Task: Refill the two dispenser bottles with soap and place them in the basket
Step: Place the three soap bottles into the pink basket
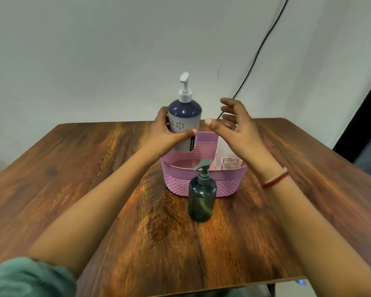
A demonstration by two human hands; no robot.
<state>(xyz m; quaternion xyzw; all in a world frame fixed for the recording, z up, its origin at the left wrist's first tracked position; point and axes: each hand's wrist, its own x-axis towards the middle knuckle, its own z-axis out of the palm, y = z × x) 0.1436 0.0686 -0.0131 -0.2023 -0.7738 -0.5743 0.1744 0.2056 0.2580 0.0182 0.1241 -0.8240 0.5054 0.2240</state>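
My left hand (165, 133) grips a tall navy-and-grey pump bottle (184, 116) by its body and holds it upright over the left side of the pink woven basket (204, 181). My right hand (234, 123) hovers open above the basket's right side, fingers spread, touching nothing. A pale soap refill pouch (227, 159) leans inside the basket at the right. A smaller dark green pump bottle (202, 200) stands on the wooden table (94, 179) just in front of the basket.
A black cable (263, 43) runs down the white wall behind the table. The table's near edge lies at the bottom of the view. A dark panel stands past the table's right side.
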